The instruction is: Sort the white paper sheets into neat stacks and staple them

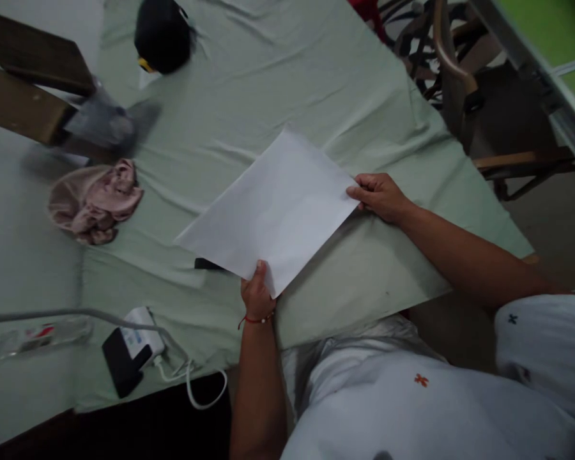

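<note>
One sheet [273,204], white, mid-view. Two hands, both gripping: left hand [257,298] thumb-on-top at sheet's 6 o'clock, right hand [379,197] pinching corner at 3. Around sheet: one black bundle [163,37] at 11, kind unclear; one pink cloth [98,201] at 9; one white box [141,335] at 8. One black strip [207,264], also 8, partly covered by sheet. Surface: green tablecloth [249,96], creased. Room: wooden chair [448,61] at 2.

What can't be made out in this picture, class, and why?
In the head view:
Dark object: its full shape is hidden by the white sheet.
Left hand: some fingers are hidden behind the sheet.
White device: its print is too small and blurred.
Black item: blurred, cut off by the top edge.
</note>
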The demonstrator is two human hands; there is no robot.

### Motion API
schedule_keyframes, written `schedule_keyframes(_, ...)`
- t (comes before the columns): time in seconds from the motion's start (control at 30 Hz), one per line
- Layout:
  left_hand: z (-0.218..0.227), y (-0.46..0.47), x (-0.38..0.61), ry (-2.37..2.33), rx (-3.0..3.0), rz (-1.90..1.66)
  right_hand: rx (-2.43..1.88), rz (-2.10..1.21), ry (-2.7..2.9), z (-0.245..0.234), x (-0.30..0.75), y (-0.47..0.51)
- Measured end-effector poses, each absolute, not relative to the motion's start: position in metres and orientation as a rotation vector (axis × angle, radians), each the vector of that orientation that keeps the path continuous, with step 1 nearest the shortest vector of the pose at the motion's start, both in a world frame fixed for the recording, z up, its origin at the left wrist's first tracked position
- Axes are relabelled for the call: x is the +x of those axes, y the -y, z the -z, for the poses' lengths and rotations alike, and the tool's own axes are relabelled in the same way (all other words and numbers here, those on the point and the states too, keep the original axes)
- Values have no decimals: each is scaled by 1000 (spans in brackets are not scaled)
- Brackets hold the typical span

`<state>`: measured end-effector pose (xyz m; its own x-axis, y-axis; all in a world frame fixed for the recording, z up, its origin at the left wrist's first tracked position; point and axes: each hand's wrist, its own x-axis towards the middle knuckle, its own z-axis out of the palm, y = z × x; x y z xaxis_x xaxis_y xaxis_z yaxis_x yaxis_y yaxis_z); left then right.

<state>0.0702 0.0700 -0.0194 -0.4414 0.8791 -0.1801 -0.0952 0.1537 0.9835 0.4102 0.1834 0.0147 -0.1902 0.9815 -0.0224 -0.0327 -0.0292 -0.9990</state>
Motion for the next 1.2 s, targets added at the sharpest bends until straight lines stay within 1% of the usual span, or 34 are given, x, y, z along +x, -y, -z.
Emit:
schedule_keyframes(0.1, 14, -71, 80, -1596, 687, -1576, -1108, -1373, 1315, -15, 410, -183)
schedule_keyframes(0.17, 11, -71, 85, -1601, 637, -1613, -1108, -1382, 1311, -15, 410, -183)
schedule_keyframes(0.33, 4, -67, 89, -1567, 657, -1594, -1075, -1494, 1210, -14, 413, -184)
schedule_keyframes(0.47, 0, -63, 92, -1569, 677, -1543, -1023, -1672, 1156, -21, 422, -184)
schedule_keyframes(0.57, -2, -63, 95, -1554, 702, -1469, -1117, -1858, 1139, -28, 428, -185)
schedule_keyframes(0.63, -4, -65, 96, -1543, 699, -1417, -1193, -1917, 1130, -31, 429, -184)
schedule_keyframes(0.8, -13, -68, 93, -1517, 685, -1286, -1203, -1796, 1084, -26, 424, -184)
schedule_keyframes(1.0, -32, -71, 94, -1315, 688, -987, -1225, -1633, 1070, -14, 424, -184)
schedule_keyframes(1.2, -29, -69, 103, -1508, 879, -1032, -1255, -1593, 1092, -13, 423, -186)
